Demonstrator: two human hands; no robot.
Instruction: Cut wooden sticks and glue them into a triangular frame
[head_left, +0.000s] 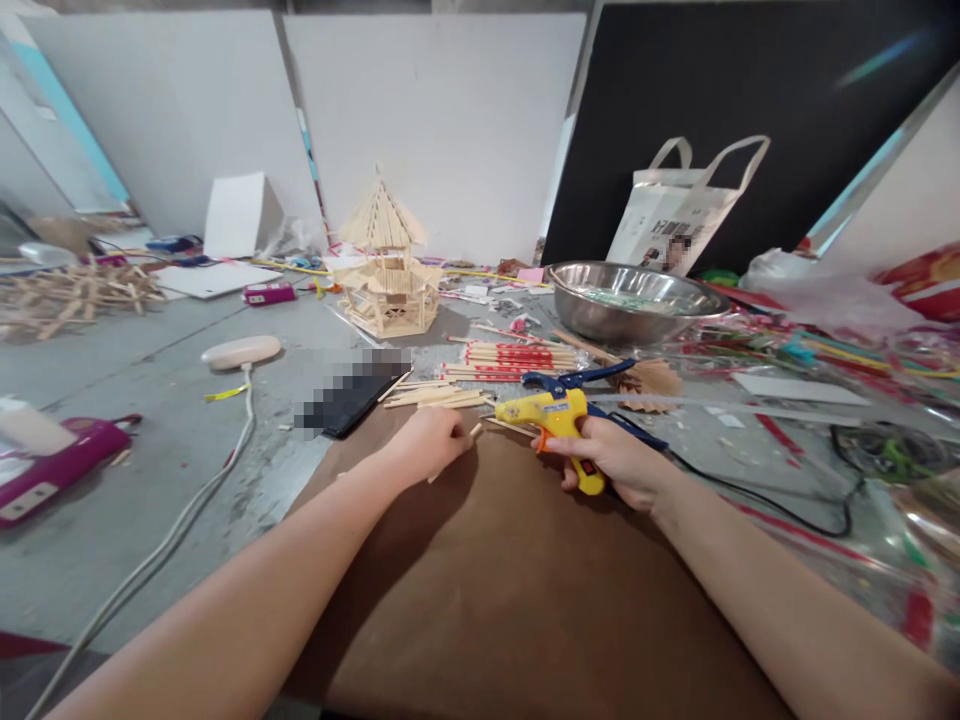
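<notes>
My right hand [622,460] is closed around the handle of a yellow glue gun [553,415], whose nozzle points left. My left hand [429,442] is closed in a pinch on a short wooden stick [475,430], its tip close to the gun's nozzle. Both hands rest over a brown board [495,580]. Just beyond them lies a pile of loose wooden sticks [439,396] and a bundle of red-wrapped chopsticks [514,360]. A wooden-stick pagoda model [386,270] stands further back.
A steel bowl [630,300] sits at the back right, with a white tote bag [686,215] behind it. Blue pliers [574,380] lie behind the gun. A dark phone [349,400], a white cable [187,510], a pink case [56,465] and stick scraps [67,295] are on the left.
</notes>
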